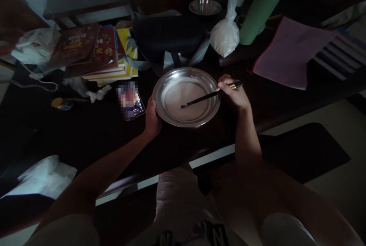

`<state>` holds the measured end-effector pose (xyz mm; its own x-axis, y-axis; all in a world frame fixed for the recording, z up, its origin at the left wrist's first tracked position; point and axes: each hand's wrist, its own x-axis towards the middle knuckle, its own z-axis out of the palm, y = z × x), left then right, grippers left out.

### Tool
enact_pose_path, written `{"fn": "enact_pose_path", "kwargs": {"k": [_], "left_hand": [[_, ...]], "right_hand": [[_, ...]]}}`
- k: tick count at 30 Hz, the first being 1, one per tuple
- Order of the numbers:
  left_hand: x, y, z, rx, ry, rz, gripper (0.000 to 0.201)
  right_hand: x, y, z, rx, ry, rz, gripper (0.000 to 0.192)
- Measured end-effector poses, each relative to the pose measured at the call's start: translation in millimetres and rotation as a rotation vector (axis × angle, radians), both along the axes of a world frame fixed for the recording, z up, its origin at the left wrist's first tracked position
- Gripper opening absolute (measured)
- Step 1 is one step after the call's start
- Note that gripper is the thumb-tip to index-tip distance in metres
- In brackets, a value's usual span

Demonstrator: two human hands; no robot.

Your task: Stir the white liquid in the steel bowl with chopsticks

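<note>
A round metal plate [187, 121] sits near the front of the dark table, with a layer of pale powder [180, 93] over its bottom. My left hand [153, 116] grips the plate's left rim, fingers along the outside. In my right hand [233, 93] is a thin black paintbrush [204, 97] with a gold band, pinched near its back end. The brush slants down to the left, its bristle tip over the middle of the powder. Whether the tip touches the powder I cannot tell.
Left of the plate lies a lit phone [137, 105], with a small jar [61, 103] farther left. Books [105, 48] are stacked behind. A black case [171, 36], a tied bag of white powder [225, 36], a green roll [261, 13] and a pink mesh pouch [288, 55] stand at the back.
</note>
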<state>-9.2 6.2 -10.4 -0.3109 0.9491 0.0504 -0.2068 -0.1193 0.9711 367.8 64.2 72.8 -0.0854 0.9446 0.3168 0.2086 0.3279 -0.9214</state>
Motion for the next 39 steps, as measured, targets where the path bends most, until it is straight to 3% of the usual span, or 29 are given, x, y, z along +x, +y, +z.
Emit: {"fn": "enact_pose_path", "kwargs": {"k": [5, 10, 15, 19, 24, 29, 33, 39], "left_hand": [[-0.3, -0.1, -2.5, 0.036, 0.013, -0.017, 0.068], [0.5, 0.0, -2.1, 0.041, 0.044, -0.031, 0.072], [-1.0, -0.6, -0.5, 0.044, 0.052, -0.050, 0.073], [-1.7, -1.1, 0.0, 0.039, 0.056, -0.047, 0.073], [-0.3, -1.0, 0.7, 0.042, 0.056, -0.039, 0.071], [-0.7, -0.2, -1.9, 0.018, 0.051, -0.016, 0.075], [-2.8, 0.7, -6.2, 0.029, 0.090, -0.038, 0.077], [-3.4, -0.7, -3.5, 0.019, 0.098, -0.036, 0.078]], "right_hand": [[-0.1, -0.9, -0.1, 0.024, 0.049, -0.074, 0.075], [-0.6, 0.6, -1.1, 0.019, 0.006, -0.011, 0.078], [-0.9, -0.7, 0.6, 0.010, 0.052, -0.106, 0.080], [-2.9, -2.1, 2.1, -0.017, 0.008, -0.028, 0.079], [-0.4, -2.0, 1.7, 0.011, 0.044, -0.079, 0.075], [-1.3, -1.9, 3.6, -0.020, -0.019, -0.016, 0.075], [-2.1, -2.8, 4.5, -0.007, 0.023, -0.102, 0.081], [-1.6, -2.5, 2.7, -0.009, -0.022, -0.032, 0.074]]}}
